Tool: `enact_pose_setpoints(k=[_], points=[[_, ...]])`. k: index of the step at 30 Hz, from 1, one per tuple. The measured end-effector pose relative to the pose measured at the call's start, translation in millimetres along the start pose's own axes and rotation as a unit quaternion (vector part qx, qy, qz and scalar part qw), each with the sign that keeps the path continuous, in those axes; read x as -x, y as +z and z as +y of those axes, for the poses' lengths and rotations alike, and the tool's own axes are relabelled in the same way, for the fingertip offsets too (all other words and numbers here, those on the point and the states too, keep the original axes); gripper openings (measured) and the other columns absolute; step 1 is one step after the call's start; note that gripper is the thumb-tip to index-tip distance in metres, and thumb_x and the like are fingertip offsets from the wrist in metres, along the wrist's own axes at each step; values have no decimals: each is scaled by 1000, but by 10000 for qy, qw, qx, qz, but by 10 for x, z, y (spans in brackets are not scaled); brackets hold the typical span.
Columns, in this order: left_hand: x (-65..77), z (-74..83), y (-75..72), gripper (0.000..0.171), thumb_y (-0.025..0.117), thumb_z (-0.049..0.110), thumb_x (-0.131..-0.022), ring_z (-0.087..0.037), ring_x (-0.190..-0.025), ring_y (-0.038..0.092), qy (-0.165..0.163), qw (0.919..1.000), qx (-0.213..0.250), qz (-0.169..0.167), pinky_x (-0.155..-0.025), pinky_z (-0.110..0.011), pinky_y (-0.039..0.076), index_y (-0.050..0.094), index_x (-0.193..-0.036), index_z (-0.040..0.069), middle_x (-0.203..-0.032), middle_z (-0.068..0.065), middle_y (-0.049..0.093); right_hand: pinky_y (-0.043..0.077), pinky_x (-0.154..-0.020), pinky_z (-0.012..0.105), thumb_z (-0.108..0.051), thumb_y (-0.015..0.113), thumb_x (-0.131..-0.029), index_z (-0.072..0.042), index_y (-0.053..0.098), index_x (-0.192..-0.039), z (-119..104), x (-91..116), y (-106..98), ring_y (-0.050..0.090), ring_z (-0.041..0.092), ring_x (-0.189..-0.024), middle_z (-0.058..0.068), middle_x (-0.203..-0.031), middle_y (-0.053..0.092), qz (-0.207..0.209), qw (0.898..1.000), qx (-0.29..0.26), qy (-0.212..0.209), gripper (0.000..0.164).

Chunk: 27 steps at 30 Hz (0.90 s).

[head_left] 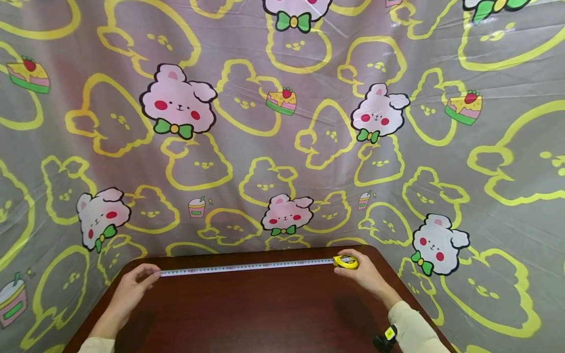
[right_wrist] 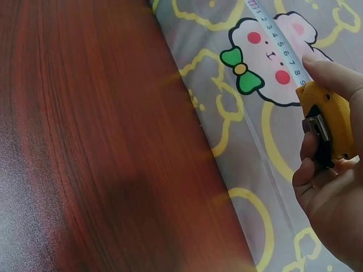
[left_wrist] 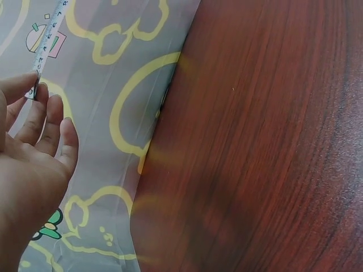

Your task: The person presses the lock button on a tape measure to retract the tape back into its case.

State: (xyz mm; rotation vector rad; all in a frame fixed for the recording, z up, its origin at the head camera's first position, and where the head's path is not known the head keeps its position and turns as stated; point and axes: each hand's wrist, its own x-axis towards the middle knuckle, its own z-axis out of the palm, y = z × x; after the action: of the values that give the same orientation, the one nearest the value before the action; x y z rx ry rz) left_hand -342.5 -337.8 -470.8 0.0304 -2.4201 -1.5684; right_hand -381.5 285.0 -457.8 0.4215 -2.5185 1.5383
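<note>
A yellow tape measure (head_left: 348,262) is gripped in my right hand (head_left: 359,272), its metal belt clip (right_wrist: 319,127) showing in the right wrist view. From its mouth the white blade (head_left: 247,267) runs out straight to the left across the head view, printed with numbers. My left hand (head_left: 132,287) pinches the blade's free end (left_wrist: 33,90) between thumb and forefinger, the other fingers loosely bent. Both hands are held up over the far part of the dark wooden table, and the blade stretches nearly level between them.
The reddish-brown table (head_left: 247,314) has rounded far corners. Behind it and on both sides hangs a grey curtain (head_left: 247,147) with yellow outlines and white bunny faces. A small black device with a yellow face (head_left: 390,333) sits at the right wrist.
</note>
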Motion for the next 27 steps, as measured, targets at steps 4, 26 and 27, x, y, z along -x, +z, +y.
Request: enact_pose_setpoints(k=[4,26,27], points=[[8,-1,18,30,68,23,-103,-12,-88,58,-17,10000,-7,-17,-75,-28,53,63,-115,-4,-103,-11,64,53,-77,32,-17,88,-84,-7,64,-127,-13,6,38,60,26,-95,14,-112,62,-34,10000,-6,30,50],[-20,41,93,28,69,18,-102,-8,-86,58,211,9997,42,62,-74,-26,51,64,-117,-5,-102,-7,67,54,-77,31,-17,89,-84,-8,64,-123,-49,-54,205,60,26,-94,13,-113,61,-230,9997,-108,-62,48],[-13,47,92,28,68,19,-102,-9,-86,58,224,9997,24,75,-73,-26,51,64,-116,-5,-102,-8,67,54,-77,31,-17,88,-84,-7,63,-124,-47,-53,210,60,26,-94,13,-113,61,-249,9996,-87,-72,48]])
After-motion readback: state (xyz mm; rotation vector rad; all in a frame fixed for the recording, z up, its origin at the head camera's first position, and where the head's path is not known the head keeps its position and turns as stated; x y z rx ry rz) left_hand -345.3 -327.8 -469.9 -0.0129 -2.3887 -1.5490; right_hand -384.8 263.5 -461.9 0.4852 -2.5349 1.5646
